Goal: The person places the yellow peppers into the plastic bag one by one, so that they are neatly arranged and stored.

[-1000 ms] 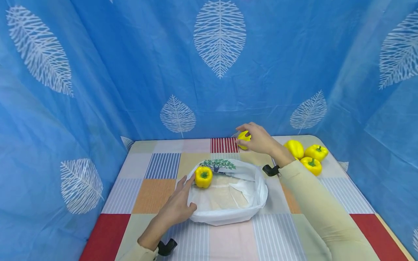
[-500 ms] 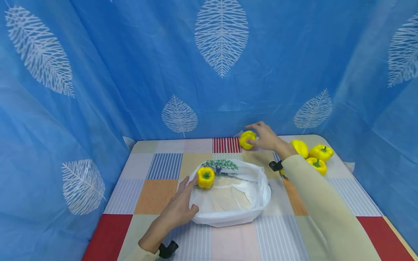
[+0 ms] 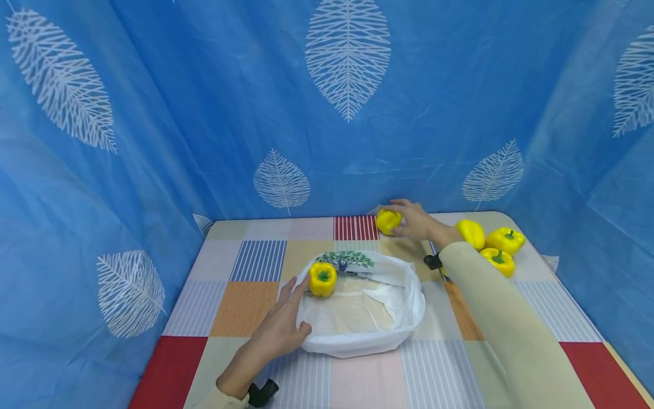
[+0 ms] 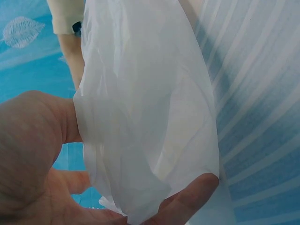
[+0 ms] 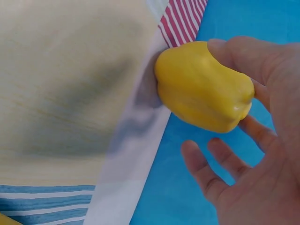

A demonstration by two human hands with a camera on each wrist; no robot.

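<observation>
At the back edge of the table my right hand (image 3: pixel 415 221) is curled round a yellow bell pepper (image 3: pixel 389 221). In the right wrist view the thumb (image 5: pixel 234 54) lies on the pepper (image 5: pixel 201 86), and part of a finger is hidden behind it. My left hand (image 3: pixel 278 324) rests at the left rim of a white plastic bag (image 3: pixel 357 343), fingers extended and thumb apart. Up close, the bag's thin side (image 4: pixel 150 93) passes between the left thumb and fingers. Inside the bag's wide mouth, near the left fingertips, sits another yellow bell pepper (image 3: pixel 322 279).
Several more yellow bell peppers (image 3: pixel 504 241) are grouped at the right back of the table, one partly hidden by the right forearm. A patchwork cloth (image 3: pixel 245 307) covers the table. Blue curtains (image 3: pixel 214 113) with white leaf prints hang behind and at both sides.
The right fingers, spread around the far pepper before, have come down and closed onto it. The left hand keeps its place at the bag. The whole view has shifted slightly.
</observation>
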